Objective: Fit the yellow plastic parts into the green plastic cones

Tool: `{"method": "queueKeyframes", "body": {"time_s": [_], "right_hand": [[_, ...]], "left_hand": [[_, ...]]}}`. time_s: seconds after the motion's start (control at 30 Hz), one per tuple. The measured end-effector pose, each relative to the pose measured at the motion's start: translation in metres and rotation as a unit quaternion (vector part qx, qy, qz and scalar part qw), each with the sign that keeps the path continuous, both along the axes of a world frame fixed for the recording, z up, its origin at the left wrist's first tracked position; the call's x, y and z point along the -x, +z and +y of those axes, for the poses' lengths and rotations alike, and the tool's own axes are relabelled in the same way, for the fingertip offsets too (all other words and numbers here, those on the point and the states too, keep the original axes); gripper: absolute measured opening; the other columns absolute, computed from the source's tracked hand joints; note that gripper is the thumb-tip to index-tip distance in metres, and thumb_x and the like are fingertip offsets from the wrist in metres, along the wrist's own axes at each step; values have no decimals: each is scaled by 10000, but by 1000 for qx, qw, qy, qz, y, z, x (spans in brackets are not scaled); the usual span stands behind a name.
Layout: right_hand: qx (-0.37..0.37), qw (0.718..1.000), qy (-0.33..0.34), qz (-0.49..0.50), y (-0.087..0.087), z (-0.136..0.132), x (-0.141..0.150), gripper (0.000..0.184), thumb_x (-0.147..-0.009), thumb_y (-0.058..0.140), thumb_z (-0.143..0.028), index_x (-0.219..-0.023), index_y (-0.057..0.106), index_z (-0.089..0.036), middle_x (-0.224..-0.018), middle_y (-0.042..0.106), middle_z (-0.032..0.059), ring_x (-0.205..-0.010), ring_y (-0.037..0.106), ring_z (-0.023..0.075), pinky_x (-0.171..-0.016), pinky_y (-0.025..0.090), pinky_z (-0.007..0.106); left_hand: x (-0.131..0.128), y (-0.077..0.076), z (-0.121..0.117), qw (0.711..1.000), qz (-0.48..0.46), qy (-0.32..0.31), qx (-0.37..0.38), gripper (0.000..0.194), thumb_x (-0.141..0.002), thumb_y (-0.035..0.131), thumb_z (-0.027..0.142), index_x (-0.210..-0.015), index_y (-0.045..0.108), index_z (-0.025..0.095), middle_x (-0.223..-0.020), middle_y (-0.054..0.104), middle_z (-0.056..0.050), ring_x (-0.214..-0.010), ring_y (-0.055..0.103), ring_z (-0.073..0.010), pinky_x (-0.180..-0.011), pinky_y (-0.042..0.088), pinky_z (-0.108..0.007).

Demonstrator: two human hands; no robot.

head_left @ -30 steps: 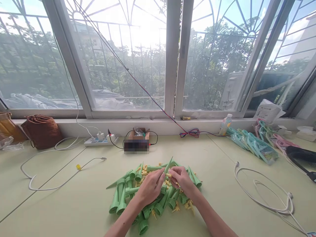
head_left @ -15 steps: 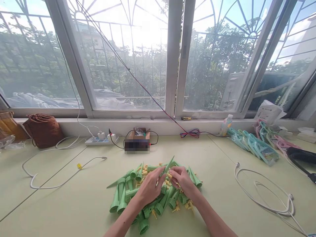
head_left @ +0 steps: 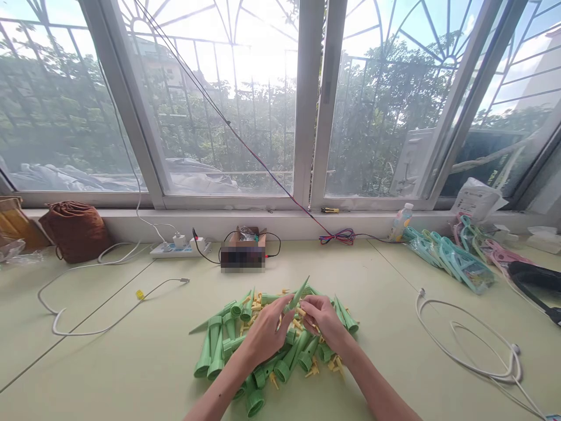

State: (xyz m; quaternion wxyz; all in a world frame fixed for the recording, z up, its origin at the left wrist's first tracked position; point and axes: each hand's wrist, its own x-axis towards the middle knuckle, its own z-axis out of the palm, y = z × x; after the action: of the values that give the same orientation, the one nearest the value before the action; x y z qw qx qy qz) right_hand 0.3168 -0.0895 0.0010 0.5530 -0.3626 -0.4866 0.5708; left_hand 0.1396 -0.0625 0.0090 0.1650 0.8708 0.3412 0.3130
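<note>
My left hand (head_left: pixel 270 323) is closed around a green plastic plant watering spike (head_left: pixel 300 292), its pointed tip sticking up and to the right. Close beside it, my right hand (head_left: pixel 323 318) pinches a small yellow plastic valve (head_left: pixel 301 312) near the spike's side. Whether the two parts touch I cannot tell. Beneath and around both hands lies a loose pile of green spikes (head_left: pixel 215 351), hollow cones with wide threaded ends. Small yellow valves (head_left: pixel 314 368) are scattered among them. Part of the pile is hidden by my hands and forearms.
A white cable (head_left: pixel 105 333) lies to the left and a coiled one (head_left: pixel 464 365) to the right. Along the sill stand a brown drawstring bag (head_left: pixel 78 232), a power strip (head_left: pixel 179 250), a small box (head_left: pixel 243 257), a bottle (head_left: pixel 402 222) and bagged turquoise items (head_left: pixel 464 263).
</note>
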Motion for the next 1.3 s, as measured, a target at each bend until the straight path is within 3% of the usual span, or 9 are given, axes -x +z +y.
{"method": "queueKeyframes", "body": {"time_s": [0.5,0.83,1.3], "right_hand": [[-4,1000,3,11,2,1,0,376,-811,676,-471,-613,536,-184,-461,378,-78,-332,352,60,-336,197,229],[25,993,49,103,2,1,2,414,-780,713,-482,-608,497,-173,-451,377,-89,-332,330,41,-337,167,206],[37,989,59,127,1,2,1,394,-775,726,-461,-621,521,-162,-464,373,-88,-326,318,33,-336,137,206]], "left_hand": [[0,0,0,999,-33,-4,0,393,-974,440,319,-1355,497,247,-1268,633,-106,-781,688,-184,-764,567,-341],[-1,0,1,998,-56,-15,31,394,-982,419,345,-1360,473,247,-1279,611,-119,-713,630,-143,-774,540,-340],[-2,1,2,997,-72,-8,15,382,-948,488,349,-1315,521,249,-1056,702,-68,-714,644,-154,-710,543,-301]]}}
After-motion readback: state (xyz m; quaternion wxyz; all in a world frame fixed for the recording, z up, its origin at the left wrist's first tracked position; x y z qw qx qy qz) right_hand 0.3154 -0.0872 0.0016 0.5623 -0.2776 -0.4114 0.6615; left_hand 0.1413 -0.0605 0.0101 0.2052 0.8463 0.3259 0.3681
